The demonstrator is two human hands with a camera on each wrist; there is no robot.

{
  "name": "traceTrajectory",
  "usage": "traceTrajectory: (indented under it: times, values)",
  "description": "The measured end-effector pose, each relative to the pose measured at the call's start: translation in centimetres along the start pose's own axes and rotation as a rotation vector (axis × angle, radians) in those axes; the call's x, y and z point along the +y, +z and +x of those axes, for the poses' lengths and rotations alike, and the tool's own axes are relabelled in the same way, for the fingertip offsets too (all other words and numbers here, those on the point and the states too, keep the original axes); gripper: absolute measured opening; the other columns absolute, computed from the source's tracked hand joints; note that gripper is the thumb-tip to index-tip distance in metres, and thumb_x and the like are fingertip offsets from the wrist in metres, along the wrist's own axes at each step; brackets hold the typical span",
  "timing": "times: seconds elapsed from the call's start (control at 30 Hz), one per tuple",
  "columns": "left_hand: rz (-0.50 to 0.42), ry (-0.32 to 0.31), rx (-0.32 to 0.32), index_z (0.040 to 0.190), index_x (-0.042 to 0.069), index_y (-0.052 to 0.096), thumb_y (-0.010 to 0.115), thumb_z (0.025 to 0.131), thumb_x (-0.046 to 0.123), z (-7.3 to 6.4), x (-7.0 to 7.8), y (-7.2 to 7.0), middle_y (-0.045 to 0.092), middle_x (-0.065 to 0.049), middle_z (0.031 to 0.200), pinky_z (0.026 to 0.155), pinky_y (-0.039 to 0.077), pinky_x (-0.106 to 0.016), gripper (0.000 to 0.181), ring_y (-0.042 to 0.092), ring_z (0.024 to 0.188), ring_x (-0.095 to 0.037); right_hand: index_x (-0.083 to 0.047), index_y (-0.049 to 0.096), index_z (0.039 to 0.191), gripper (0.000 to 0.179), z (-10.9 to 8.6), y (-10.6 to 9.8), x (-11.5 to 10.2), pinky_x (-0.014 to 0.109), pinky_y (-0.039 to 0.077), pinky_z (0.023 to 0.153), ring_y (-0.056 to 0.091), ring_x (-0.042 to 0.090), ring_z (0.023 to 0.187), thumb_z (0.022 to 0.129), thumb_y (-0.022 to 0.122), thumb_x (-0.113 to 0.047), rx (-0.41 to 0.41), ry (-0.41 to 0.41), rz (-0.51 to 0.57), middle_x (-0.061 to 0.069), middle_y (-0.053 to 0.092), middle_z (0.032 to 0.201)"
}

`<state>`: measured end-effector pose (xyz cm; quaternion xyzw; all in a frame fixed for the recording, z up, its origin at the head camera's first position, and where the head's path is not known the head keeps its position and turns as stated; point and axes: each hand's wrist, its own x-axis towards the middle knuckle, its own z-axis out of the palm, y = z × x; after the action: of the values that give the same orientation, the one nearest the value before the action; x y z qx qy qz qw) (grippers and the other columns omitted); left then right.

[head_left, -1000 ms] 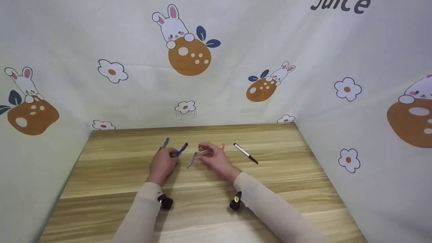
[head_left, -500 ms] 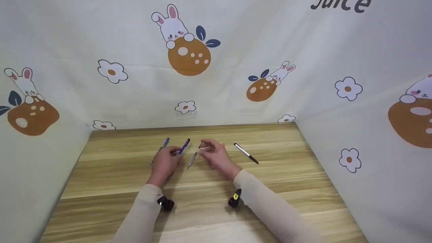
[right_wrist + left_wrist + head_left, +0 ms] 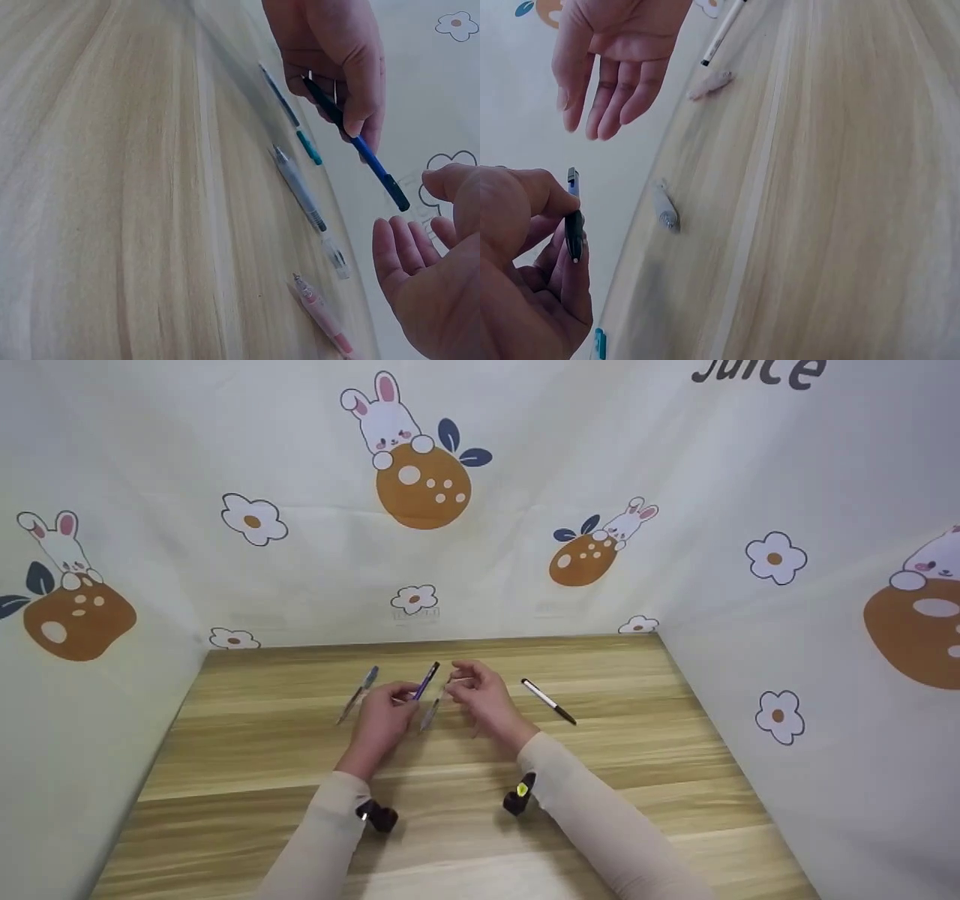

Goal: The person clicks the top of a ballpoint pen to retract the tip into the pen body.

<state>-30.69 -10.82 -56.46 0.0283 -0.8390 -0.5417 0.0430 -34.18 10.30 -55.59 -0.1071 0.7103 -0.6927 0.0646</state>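
Observation:
My left hand (image 3: 382, 724) pinches a blue pen (image 3: 367, 150) with dark ends between thumb and fingers, raised above the table. In the left wrist view the pen (image 3: 574, 217) shows its black end toward the camera. Facing it from the right is my right hand (image 3: 487, 701), palm inward, fingers loosely bent with nothing between them. The right wrist view shows the pen's far end just above those fingertips (image 3: 384, 238). Below, between the hands, lies a clear grey pen (image 3: 304, 195). A pink pen (image 3: 322, 315) lies beneath the right hand, hidden in the head view.
A teal-ended pen (image 3: 360, 694) lies left of the left hand on the wood-grain table (image 3: 450, 825). Right of the right hand lies a white and black pen (image 3: 549, 701). Printed fabric walls (image 3: 315, 562) stand behind and on both sides of the table.
My left hand has lifted the blue pen and carried it rightward toward the right hand, uncovering more of the teal-ended pen. The right hand has shifted slightly up and left.

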Motion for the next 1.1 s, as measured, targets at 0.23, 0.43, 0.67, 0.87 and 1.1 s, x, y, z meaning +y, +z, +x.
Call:
traceTrajectory:
  times: [0.23, 0.43, 0.67, 0.87, 1.1]
  values:
    - [-0.02, 0.006, -0.005, 0.124, 0.007, 0.082, 0.076, 0.098, 0.004, -0.3, 0.6, 0.8, 0.076, -0.009, 0.106, 0.072, 0.056, -0.03, 0.027, 0.07, 0.092, -0.022, 0.006, 0.06, 0.147, 0.047, 0.4, -0.1, -0.5, 0.037, 0.062, 0.098, 0.071, 0.021, 0.11, 0.101, 0.072, 0.003, 0.04, -0.002, 0.031, 0.034, 0.059, 0.142]
    - [-0.07, 0.001, -0.005, 0.123, 0.009, 0.083, 0.077, 0.098, 0.004, -0.6, 1.0, 1.4, 0.076, -0.008, 0.106, 0.073, 0.056, -0.03, 0.027, 0.07, 0.092, -0.021, 0.008, 0.06, 0.146, 0.047, 0.8, 0.0, -0.5, 0.038, 0.063, 0.098, 0.07, 0.034, 0.117, 0.1, 0.069, 0.007, 0.071, -0.01, 0.043, 0.028, 0.064, 0.136]
    - [-0.093, 0.024, -0.003, 0.122, 0.009, 0.083, 0.075, 0.097, 0.002, -0.8, 1.3, 1.8, 0.076, -0.007, 0.104, 0.072, 0.055, -0.03, 0.027, 0.07, 0.089, -0.021, 0.009, 0.059, 0.145, 0.047, 1.3, 0.1, -0.3, 0.041, 0.063, 0.098, 0.071, 0.039, 0.117, 0.099, 0.067, 0.009, 0.089, 0.015, 0.089, 0.033, 0.062, 0.137]
    - [-0.09, 0.036, -0.018, 0.123, 0.01, 0.083, 0.076, 0.1, 0.005, -0.9, 1.3, 1.9, 0.076, -0.007, 0.105, 0.073, 0.056, -0.032, 0.025, 0.07, 0.091, -0.021, 0.008, 0.061, 0.144, 0.045, 1.7, 0.5, 0.0, 0.039, 0.064, 0.097, 0.071, 0.022, 0.105, 0.1, 0.071, 0.007, 0.104, 0.042, 0.181, 0.019, 0.068, 0.124]
    - [-0.101, 0.042, -0.021, 0.121, 0.01, 0.083, 0.075, 0.099, 0.003, -0.9, 1.3, 2.0, 0.075, -0.007, 0.103, 0.069, 0.056, -0.03, 0.025, 0.069, 0.087, -0.02, 0.006, 0.062, 0.141, 0.042, 1.7, 1.2, 0.0, 0.039, 0.065, 0.095, 0.073, 0.022, 0.102, 0.1, 0.073, 0.007, 0.112, 0.06, 0.242, 0.021, 0.068, 0.123]
